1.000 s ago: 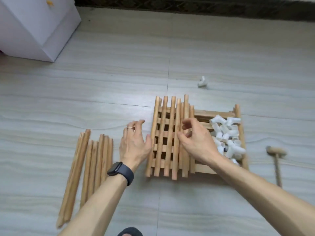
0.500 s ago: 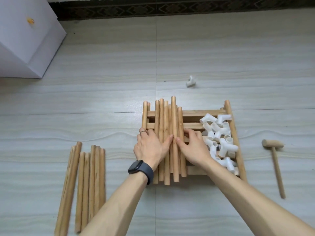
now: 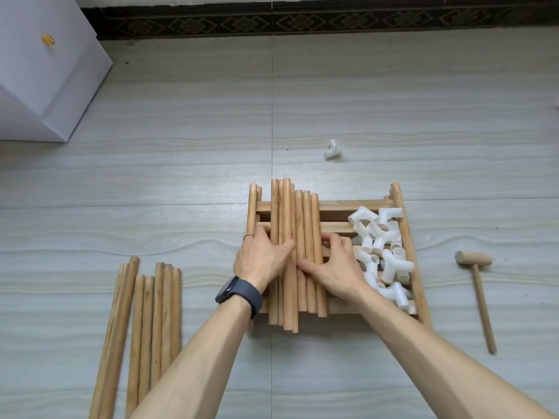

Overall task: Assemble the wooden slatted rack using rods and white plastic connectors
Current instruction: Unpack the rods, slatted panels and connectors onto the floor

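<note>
A bundle of short wooden rods (image 3: 298, 219) lies lengthwise on the left half of a wooden slatted panel (image 3: 343, 204) on the floor. My left hand (image 3: 261, 258) grips the bundle from its left side, thumb across the top. From the right, my right hand (image 3: 335, 264) grips the same bundle, with curled fingers against the outermost rod and the thumb on top. A heap of white plastic connectors (image 3: 381, 246) fills the panel's right half. One lone connector (image 3: 332, 151) sits on the floor beyond the panel.
Several longer rods (image 3: 145, 322) lie side by side on the floor at my left. A small wooden mallet (image 3: 478, 276) lies right of the panel. A white box (image 3: 45, 71) stands at the far left, and a dark skirting runs along the wall behind.
The rods lay spread apart across the panel; my two hands have pushed them together into one tight bundle and now close around it. The camera has tilted up slightly.
</note>
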